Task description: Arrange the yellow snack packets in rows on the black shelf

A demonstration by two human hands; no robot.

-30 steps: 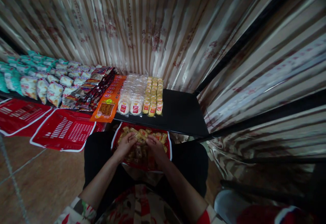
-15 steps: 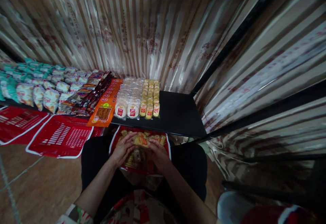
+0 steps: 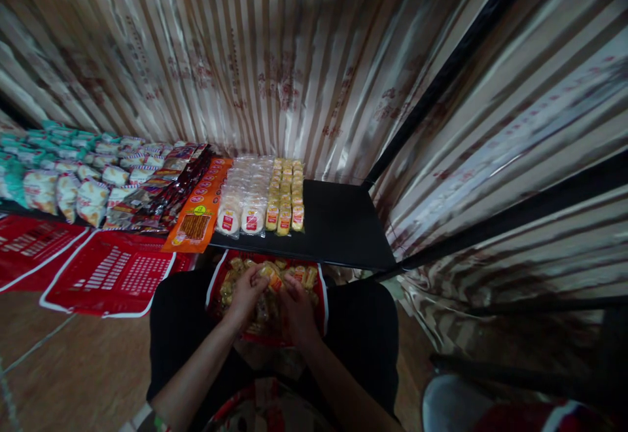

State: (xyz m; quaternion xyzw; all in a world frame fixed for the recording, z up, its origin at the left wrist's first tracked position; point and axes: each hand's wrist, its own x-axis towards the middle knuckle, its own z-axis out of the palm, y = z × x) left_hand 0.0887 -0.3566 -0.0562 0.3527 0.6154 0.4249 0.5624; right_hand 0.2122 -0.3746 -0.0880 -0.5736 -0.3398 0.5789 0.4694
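Note:
Between my two hands is a small yellow wrapped snack (image 3: pixel 273 277) with a red and orange label. My left hand (image 3: pixel 248 293) pinches its left end. The fingers of my right hand (image 3: pixel 297 307) close on its right end. Both hands are over a red basket (image 3: pixel 212 296) with a white rim, set between my knees and filled with more yellow wrapped snacks (image 3: pixel 309 276). Beyond it, on the black shelf (image 3: pixel 338 222), stand rows of similar yellow packs (image 3: pixel 284 219). White round crackers in clear wrap (image 3: pixel 252 220) stand in rows to their left.
An orange snack bag (image 3: pixel 196 216) overhangs the shelf edge. Left of it lie dark red packets (image 3: pixel 161 193), then white packets (image 3: pixel 92 199) and teal packets (image 3: pixel 12 177). Red baskets (image 3: pixel 112 268) stand below at left. Black frame bars (image 3: pixel 441 242) slant across the right, before a striped curtain (image 3: pixel 294 59).
The yellow snack has turned from nearly level to tilted between my fingers. My left fingers have curled in closer around its end. The view has shifted slightly.

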